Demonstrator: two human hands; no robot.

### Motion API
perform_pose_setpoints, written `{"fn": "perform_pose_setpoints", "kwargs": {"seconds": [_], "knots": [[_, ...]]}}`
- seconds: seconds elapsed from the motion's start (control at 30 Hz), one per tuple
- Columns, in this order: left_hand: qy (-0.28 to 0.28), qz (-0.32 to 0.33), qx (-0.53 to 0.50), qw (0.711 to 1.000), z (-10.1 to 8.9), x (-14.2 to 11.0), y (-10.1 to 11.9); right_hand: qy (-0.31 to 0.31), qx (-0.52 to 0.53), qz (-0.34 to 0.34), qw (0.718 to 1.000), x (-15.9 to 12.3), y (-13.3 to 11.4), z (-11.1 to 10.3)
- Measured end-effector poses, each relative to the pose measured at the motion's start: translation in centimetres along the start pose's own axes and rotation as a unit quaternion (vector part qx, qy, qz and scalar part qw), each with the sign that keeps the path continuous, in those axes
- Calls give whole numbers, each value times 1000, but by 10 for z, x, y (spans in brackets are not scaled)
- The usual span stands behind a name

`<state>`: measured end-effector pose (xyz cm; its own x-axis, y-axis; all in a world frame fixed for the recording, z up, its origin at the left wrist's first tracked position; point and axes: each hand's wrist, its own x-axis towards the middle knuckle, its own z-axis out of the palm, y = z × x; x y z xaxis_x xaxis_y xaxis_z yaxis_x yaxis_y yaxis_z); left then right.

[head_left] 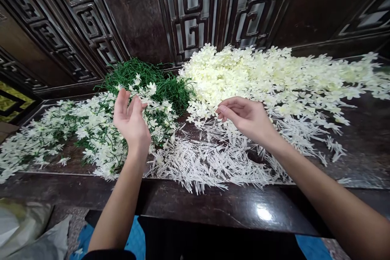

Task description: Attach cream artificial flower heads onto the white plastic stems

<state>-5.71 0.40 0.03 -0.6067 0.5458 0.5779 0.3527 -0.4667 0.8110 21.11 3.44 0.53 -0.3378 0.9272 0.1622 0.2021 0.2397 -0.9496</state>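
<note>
My left hand (pixel 131 120) is raised over a heap of white artificial flowers on green stems (pixel 103 134). Its fingers are loosely curved and apart, and nothing clearly shows in it. To the right, my right hand (pixel 243 115) hovers at the front of a large pile of pale yellow-white flower heads (pixel 262 73). Its thumb and fingertips are pressed together; whatever they pinch, if anything, is too small to make out. Thin white stamen-like sticks (pixel 207 162) lie scattered below and between both hands. Behind my left hand sits a tangled bunch of bare green stems (pixel 146 77).
Everything lies on a dark polished wooden bench (pixel 231 207) with a raised front edge. A carved wooden backrest (pixel 140 16) rises behind the piles. Plastic bags (pixel 27 223) are on the floor at lower left, and a blue seat (pixel 135 239) shows below me.
</note>
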Motion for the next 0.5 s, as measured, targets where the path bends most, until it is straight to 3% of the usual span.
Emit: {"fn": "perform_pose_setpoints", "kwargs": {"seconds": [0.1, 0.2, 0.27, 0.37, 0.43, 0.5], "knots": [[2, 2, -1, 1000, 2, -2, 10, -17, -36, -9, 999, -1, 2, 3], [14, 76, 68, 995, 3, -4, 22, -46, -80, -18, 996, 1, 3, 10], [5, 87, 129, 988, 2, -4, 26, -93, -139, -26, 986, 6, 1, 17], [-19, 49, 219, 974, 0, -1, 27, -181, -247, -92, 947, 20, -2, 34], [-23, 17, 293, 956, -2, 0, 28, -213, -337, -148, 905, 34, -4, 48], [-30, -12, 369, 929, -2, 2, 31, -219, -365, -163, 890, 47, -3, 63]]}}
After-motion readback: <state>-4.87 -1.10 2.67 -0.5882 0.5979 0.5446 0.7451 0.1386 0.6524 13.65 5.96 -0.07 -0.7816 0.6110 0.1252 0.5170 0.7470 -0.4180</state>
